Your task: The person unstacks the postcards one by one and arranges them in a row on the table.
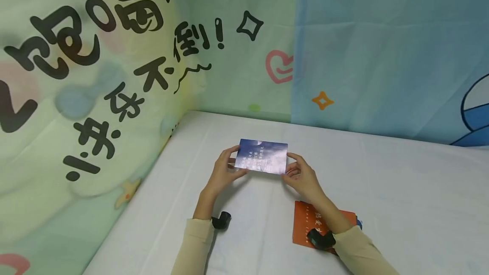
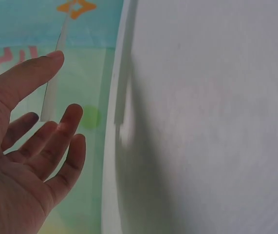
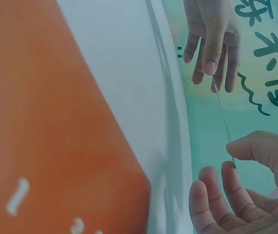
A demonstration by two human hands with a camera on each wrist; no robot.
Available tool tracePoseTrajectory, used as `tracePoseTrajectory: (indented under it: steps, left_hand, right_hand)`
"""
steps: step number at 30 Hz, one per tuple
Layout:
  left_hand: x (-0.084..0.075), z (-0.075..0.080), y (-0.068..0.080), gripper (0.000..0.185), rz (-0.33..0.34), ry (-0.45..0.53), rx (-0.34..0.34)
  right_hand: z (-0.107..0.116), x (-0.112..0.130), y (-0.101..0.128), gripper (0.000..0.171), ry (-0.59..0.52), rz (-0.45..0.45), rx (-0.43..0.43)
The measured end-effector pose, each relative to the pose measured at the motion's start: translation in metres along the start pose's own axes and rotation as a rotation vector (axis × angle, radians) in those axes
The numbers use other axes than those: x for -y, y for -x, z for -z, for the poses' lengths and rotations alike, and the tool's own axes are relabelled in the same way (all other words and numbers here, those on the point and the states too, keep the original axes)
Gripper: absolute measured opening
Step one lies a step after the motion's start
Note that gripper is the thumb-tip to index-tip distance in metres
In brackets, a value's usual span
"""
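A thin purple-blue card (image 1: 261,156) with pale printed lettering is held up over the white table. My left hand (image 1: 225,169) pinches its left end, thumb at the near corner and index finger at the far one. At the other end, my right hand (image 1: 302,177) grips the right edge between thumb and fingers. Both wrist views show the card nearly edge-on, as a narrow strip (image 2: 51,97) by the left thumb and a thin line (image 3: 224,117) between the two hands. Below my right forearm lies an orange printed card or booklet (image 1: 302,224), partly covered by the arm.
Something blue (image 1: 359,223) peeks out from under the orange item's right side. The white table (image 1: 412,190) extends to both sides and meets a printed cloth backdrop (image 1: 382,54) at the back and left. Black cameras (image 1: 222,220) sit on both wrists.
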State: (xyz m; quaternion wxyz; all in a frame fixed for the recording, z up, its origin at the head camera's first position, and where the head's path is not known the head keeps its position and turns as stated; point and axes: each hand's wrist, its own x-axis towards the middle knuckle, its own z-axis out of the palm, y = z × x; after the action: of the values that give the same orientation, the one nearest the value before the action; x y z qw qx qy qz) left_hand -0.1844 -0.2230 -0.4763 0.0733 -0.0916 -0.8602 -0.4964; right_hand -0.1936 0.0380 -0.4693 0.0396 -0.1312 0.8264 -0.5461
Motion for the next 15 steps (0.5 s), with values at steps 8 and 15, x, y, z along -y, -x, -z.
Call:
tracePoseTrajectory:
  steps: [8, 15]
  left_hand:
    - [0.004, 0.006, -0.003, 0.076, 0.02, -0.008, -0.004]
    - [0.008, 0.009, -0.002, 0.076, 0.039, -0.03, 0.002]
  right_hand:
    - [-0.013, -0.004, -0.006, 0.067, -0.007, -0.054, 0.005]
    - [-0.02, -0.008, -0.011, 0.066, -0.008, -0.056, 0.013]
